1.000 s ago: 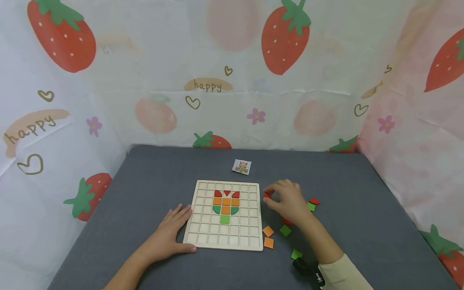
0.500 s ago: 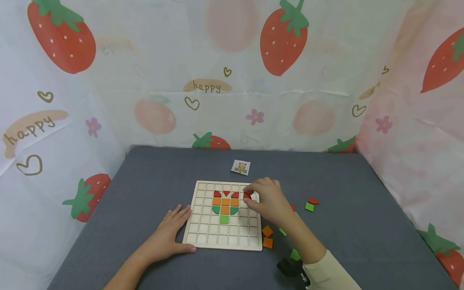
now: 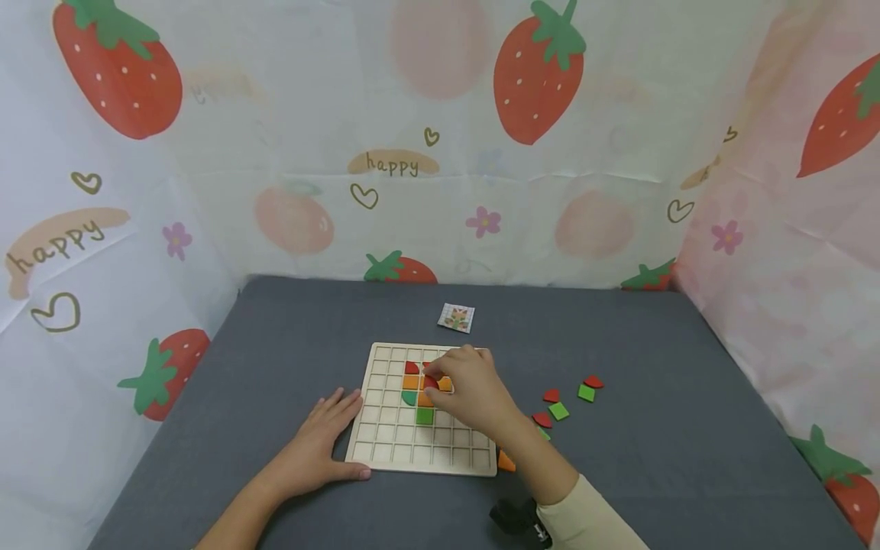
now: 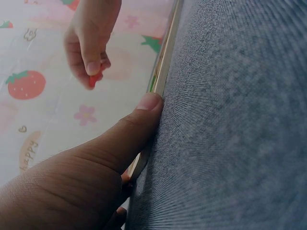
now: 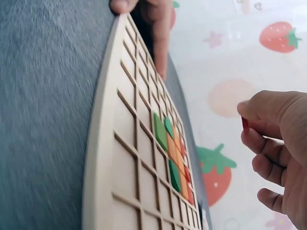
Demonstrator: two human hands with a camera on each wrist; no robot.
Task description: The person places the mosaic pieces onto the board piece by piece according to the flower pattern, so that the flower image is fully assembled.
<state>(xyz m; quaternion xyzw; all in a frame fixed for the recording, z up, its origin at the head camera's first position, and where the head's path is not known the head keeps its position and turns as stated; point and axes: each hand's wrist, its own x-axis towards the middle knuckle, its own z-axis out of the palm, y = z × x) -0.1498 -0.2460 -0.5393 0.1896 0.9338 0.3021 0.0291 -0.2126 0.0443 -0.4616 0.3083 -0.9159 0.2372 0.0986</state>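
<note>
My right hand pinches a red quarter-round tile between thumb and fingertips, over the patterned part of a wooden grid board. In the right wrist view the red tile is held above the board's surface, apart from it. The board holds a green square, orange squares, a dark green rounded tile and a red tile; my right hand covers part of the pattern. My left hand touches the board's left side with extended fingers, its thumb along the front edge.
Loose red and green tiles lie right of the board, with an orange tile partly under the right forearm. A small pattern card lies behind the board. Strawberry-printed cloth surrounds the grey table.
My right hand has carried the red tile leftward from beside the board to above its middle columns. My left hand has stayed at the board's left edge.
</note>
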